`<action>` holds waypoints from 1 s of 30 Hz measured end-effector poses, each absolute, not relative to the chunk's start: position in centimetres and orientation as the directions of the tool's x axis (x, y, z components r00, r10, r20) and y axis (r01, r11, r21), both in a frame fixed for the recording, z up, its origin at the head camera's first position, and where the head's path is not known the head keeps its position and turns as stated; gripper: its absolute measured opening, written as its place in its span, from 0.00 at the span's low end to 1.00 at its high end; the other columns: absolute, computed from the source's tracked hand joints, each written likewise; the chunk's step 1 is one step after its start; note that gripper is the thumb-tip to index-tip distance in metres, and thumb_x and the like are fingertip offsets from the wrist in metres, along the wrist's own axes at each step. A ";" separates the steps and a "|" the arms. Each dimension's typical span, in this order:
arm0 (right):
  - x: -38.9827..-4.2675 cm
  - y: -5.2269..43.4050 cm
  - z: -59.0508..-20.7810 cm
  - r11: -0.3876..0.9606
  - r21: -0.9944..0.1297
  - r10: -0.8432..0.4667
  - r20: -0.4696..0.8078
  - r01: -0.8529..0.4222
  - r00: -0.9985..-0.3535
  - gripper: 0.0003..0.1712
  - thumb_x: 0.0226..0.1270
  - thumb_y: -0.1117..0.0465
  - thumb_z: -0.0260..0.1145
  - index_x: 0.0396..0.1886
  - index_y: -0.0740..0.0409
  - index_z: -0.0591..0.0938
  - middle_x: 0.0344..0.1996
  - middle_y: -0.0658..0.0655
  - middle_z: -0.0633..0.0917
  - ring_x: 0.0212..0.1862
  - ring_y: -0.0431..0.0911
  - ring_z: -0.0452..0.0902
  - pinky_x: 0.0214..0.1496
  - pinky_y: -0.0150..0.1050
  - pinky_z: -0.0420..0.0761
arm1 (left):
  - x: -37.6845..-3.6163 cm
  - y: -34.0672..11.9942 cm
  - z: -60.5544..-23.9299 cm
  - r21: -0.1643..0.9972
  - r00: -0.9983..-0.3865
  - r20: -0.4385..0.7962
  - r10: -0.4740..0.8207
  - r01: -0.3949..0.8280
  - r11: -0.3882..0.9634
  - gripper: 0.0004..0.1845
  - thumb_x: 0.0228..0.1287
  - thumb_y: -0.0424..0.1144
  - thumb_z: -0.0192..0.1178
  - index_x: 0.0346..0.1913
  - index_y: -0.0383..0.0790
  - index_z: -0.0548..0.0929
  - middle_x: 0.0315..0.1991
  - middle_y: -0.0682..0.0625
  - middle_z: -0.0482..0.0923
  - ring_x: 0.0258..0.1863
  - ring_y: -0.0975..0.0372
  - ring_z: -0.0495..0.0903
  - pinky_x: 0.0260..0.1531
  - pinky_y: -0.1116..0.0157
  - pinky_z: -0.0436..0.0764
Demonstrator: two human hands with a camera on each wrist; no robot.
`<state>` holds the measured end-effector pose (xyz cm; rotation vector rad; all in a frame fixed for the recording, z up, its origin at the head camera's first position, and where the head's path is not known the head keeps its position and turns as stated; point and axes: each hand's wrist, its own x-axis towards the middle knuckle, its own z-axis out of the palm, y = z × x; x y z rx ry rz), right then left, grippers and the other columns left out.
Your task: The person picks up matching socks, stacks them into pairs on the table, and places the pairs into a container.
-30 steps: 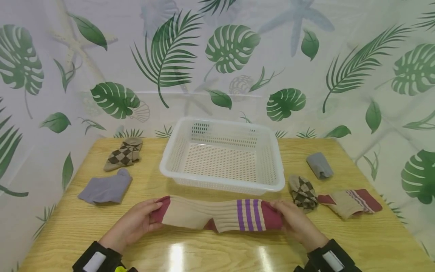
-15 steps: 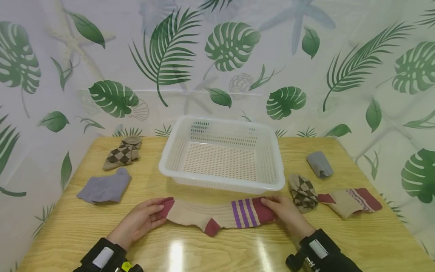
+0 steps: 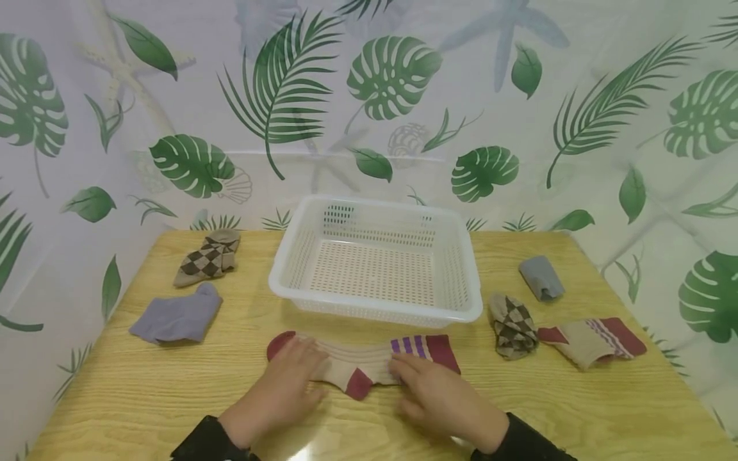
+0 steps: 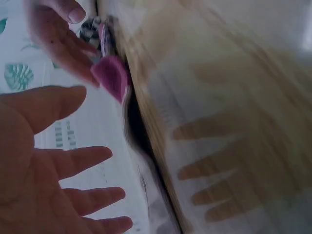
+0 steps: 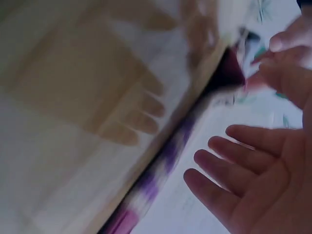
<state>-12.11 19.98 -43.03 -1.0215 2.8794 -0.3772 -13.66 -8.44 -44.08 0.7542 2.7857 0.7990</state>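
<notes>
The striped sock (image 3: 363,362) lies flat with its long axis running left to right across the lower middle of the head view, maroon toe at the left end, purple-striped maroon cuff at the right, heel patch pointing toward the bottom edge. It sits on the wooden table (image 3: 576,410) just in front of the white basket (image 3: 377,269). The left hand (image 3: 288,384) and right hand (image 3: 435,394) both rest palm down on it, fingers straight and spread, pinching nothing. The sock is beige and ribbed.
</notes>
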 end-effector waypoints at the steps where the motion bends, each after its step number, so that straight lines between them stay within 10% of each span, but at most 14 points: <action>1: -11.9 19.4 -43.1 0.726 -0.248 -0.667 -0.030 -0.641 -0.744 0.36 0.64 0.52 0.68 0.66 0.68 0.71 0.63 0.65 0.74 0.62 0.55 0.73 0.61 0.49 0.75 | -13.4 -7.9 -44.1 0.495 -0.830 -0.045 0.556 0.465 0.734 0.31 0.61 0.45 0.66 0.64 0.34 0.73 0.68 0.30 0.61 0.70 0.37 0.55 0.68 0.40 0.54; 15: -12.5 20.2 -44.5 0.670 -0.297 -0.742 -0.293 -0.680 -0.603 0.50 0.62 0.33 0.60 0.77 0.48 0.55 0.77 0.53 0.49 0.76 0.58 0.45 0.68 0.67 0.56 | -14.4 -8.7 -44.4 0.372 -0.640 -0.300 0.708 0.605 0.704 0.45 0.51 0.62 0.68 0.73 0.65 0.62 0.77 0.42 0.44 0.74 0.39 0.39 0.61 0.27 0.43; 30: -12.2 23.1 -42.9 0.706 -0.427 -0.671 -0.151 -0.565 -0.725 0.40 0.68 0.39 0.60 0.71 0.59 0.67 0.74 0.65 0.58 0.72 0.62 0.56 0.66 0.59 0.65 | -14.6 -8.9 -44.8 0.465 -0.728 -0.107 0.678 0.566 0.681 0.35 0.63 0.51 0.63 0.72 0.46 0.67 0.73 0.32 0.54 0.71 0.36 0.51 0.61 0.30 0.54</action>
